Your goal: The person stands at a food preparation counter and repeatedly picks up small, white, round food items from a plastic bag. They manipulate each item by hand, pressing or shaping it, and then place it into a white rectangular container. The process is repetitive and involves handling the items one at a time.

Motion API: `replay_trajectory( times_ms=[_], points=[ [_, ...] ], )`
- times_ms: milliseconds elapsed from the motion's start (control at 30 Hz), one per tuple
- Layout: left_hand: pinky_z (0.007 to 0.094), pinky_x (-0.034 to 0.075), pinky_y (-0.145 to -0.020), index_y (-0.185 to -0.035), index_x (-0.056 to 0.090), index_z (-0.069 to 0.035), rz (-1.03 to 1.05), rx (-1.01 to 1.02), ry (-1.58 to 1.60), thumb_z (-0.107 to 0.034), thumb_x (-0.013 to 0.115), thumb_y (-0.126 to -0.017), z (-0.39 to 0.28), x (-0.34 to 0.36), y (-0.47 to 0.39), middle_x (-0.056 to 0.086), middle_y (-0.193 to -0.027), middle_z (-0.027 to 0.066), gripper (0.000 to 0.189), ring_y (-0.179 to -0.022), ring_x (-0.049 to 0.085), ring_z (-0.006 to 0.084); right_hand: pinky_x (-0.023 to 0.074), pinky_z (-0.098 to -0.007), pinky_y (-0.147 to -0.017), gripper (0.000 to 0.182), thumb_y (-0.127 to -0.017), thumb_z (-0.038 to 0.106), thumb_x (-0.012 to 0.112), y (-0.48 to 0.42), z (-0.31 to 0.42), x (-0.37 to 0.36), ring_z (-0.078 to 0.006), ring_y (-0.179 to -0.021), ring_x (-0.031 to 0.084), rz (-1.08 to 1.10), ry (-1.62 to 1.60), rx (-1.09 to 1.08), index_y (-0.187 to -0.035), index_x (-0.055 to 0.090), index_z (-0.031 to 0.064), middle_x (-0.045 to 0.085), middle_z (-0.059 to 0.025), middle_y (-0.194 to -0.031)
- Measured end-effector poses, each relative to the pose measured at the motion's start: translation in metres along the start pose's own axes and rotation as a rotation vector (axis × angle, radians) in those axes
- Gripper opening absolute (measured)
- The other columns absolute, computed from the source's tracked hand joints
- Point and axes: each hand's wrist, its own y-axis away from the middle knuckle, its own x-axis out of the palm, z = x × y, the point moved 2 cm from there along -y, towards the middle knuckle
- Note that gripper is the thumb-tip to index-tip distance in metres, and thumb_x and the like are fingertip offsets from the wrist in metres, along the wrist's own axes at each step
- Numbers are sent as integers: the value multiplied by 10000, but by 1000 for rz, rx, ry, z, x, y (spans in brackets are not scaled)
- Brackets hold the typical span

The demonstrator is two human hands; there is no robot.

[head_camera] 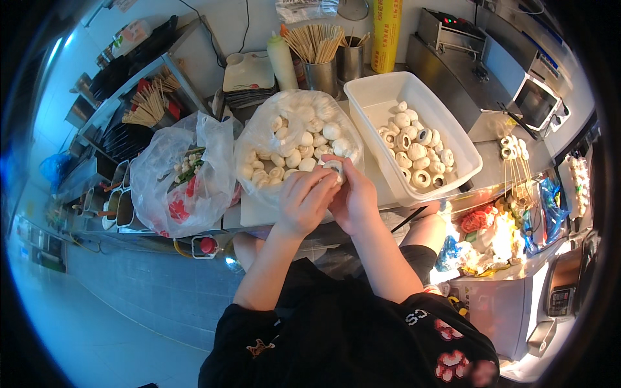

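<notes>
A white button mushroom (334,167) is held between my two hands, its underside partly showing. My left hand (303,201) has its fingers bent over the near side of the cap. My right hand (356,196) cups it from the right, with thumb and fingers around it. Just beyond them lies an opened clear plastic bag (291,109) full of whole mushrooms. To its right stands a white plastic tub (373,157) with many mushrooms inside, several showing hollow undersides without stems. A second plastic bag (150,179) on the left holds small stem pieces and something green.
Under the mushroom bag is a white cutting board (252,216). Behind stand steel cups of wooden skewers (315,43), a squeeze bottle (282,65) and stacked trays (247,72). Skewered mushrooms (514,147) lie right, above a cluttered pile of wrappings (485,233).
</notes>
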Motion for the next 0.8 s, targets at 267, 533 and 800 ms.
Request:
replay_trajectory(
  times_ms=[267,533,800],
  points=[
    [446,555,-887,-1090,706,-20,-296,-274,-583,-53,724,-901,83,-114,-16,729,-1093,150,193,-1033,682,351,412,-384,-1094,384,-1031,116,545,22,91,-4,-272,-1289,556,-393,1206,-1098,-1398,561,3,588,-167,-1393],
    [412,516,-997,-1372,549,-27,34,-558,-329,-36,681,-924,74,-111,3,631,-1321,167,467,-1192,623,318,484,-352,-975,401,-990,124,610,31,62,5,-223,-1099,634,-19,1202,-880,-1365,558,-9,625,-141,-1264],
    [402,570,-942,-1288,613,-47,154,-351,253,40,791,-771,6,-20,8,666,-1329,165,553,-1207,658,320,534,-269,-795,404,-1108,334,464,12,1,4,-114,-936,636,73,436,12,-1385,513,44,628,-66,-1138]
  ],
)
